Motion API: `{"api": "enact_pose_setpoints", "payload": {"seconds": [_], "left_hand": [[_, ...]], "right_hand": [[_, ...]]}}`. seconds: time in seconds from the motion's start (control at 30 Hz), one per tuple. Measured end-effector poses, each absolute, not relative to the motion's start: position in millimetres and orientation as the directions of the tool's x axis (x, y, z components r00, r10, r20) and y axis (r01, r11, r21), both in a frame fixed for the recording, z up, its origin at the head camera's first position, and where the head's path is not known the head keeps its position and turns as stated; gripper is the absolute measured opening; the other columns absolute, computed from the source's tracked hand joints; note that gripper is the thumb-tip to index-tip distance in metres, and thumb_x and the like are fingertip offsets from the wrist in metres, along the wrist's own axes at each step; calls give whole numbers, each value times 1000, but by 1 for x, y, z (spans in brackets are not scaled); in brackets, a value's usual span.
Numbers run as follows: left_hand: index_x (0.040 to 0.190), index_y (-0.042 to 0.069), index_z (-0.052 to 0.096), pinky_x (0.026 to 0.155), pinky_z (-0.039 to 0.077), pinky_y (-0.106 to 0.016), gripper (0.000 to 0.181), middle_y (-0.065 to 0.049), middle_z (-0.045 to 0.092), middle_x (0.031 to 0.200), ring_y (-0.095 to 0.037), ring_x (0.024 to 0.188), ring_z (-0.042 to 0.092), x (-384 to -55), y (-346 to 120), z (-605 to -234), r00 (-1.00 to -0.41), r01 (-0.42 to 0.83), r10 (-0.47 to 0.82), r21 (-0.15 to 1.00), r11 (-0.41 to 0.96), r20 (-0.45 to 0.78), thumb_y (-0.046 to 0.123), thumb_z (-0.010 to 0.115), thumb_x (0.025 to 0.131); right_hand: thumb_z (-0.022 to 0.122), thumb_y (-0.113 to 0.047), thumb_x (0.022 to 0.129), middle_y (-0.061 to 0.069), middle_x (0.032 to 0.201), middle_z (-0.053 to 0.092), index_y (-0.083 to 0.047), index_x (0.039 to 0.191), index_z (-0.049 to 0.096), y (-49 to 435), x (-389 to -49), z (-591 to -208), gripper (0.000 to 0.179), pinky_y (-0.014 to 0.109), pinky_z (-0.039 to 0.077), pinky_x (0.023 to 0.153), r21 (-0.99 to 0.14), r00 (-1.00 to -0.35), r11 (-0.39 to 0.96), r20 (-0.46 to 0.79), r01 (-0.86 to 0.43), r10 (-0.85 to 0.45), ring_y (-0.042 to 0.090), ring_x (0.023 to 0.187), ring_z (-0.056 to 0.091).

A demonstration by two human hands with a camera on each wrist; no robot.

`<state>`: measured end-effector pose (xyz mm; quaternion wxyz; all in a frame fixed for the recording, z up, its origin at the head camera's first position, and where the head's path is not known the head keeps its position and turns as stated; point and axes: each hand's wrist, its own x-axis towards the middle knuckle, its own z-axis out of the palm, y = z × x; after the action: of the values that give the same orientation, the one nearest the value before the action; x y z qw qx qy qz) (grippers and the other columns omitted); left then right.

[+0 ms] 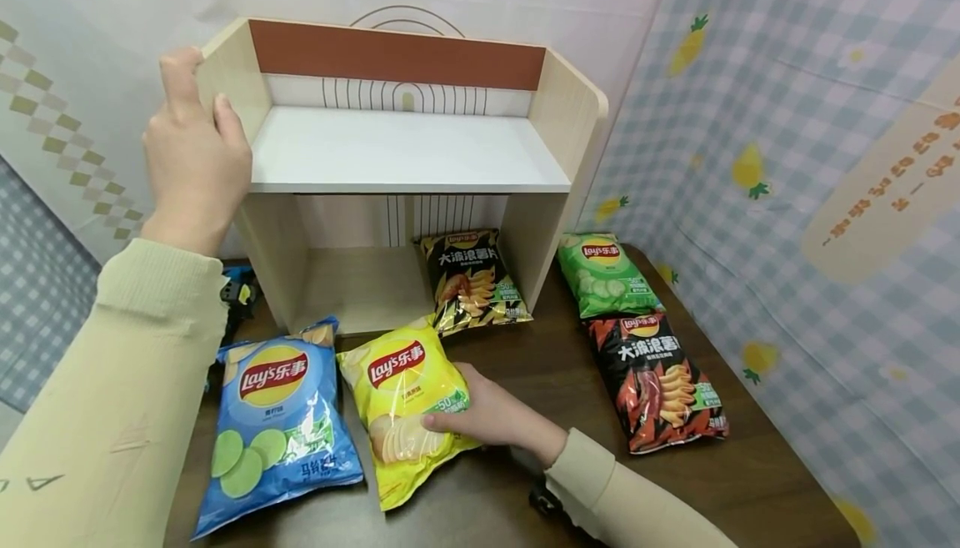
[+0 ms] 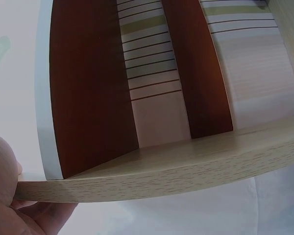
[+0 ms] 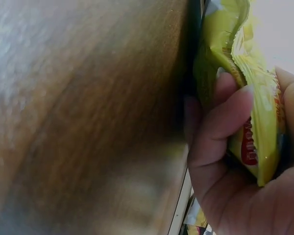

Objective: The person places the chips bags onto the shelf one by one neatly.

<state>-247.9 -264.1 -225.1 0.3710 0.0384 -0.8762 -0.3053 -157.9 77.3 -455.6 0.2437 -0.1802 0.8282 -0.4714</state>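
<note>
My right hand grips a yellow Lay's bag of potato chips by its right side, thumb on the printed front. In the right wrist view the fingers curl behind the yellow bag. My left hand holds the front edge of the left side panel of a small wooden shelf; in the left wrist view thumb and fingers lie on opposite sides of the panel. A blue chip bag lies just left of the yellow one. A black-and-yellow chip bag leans in the lower compartment's right side.
Right of the shelf, a green chip bag and a black-and-red chip bag lie on the dark wooden table. A small dark object stands by the shelf's left side. Patterned cloth hangs along the back and right.
</note>
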Motion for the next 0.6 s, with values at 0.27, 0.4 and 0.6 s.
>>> {"api": "enact_pose_setpoints", "payload": {"seconds": [0.27, 0.4, 0.6], "left_hand": [[142, 23, 21, 74, 41, -59, 43, -34, 55, 118, -57, 92, 55, -246, -264, -224, -721, 165, -288, 560, 812, 630, 36, 26, 101], [142, 23, 21, 73, 40, -58, 43, -34, 56, 117, -56, 91, 55, -246, -264, -224, -720, 166, -286, 557, 814, 633, 36, 26, 101], [142, 23, 21, 75, 41, -59, 44, -34, 56, 118, -57, 93, 55, -245, -263, -224, -721, 157, -289, 555, 817, 629, 36, 26, 101]], "right_hand": [[76, -46, 80, 0, 105, 58, -8, 145, 33, 78, -155, -454, 87, 30, 54, 70, -870, -841, 477, -163, -123, -516, 13, 83, 64], [77, -46, 80, -1, 104, 59, -11, 146, 34, 77, -155, -450, 86, 31, 54, 67, -870, -853, 467, -118, -158, -508, 14, 81, 64], [78, -43, 80, 0, 102, 60, -14, 145, 36, 76, -160, -446, 82, 32, 55, 64, -869, -866, 459, -75, -187, -495, 14, 78, 64]]}}
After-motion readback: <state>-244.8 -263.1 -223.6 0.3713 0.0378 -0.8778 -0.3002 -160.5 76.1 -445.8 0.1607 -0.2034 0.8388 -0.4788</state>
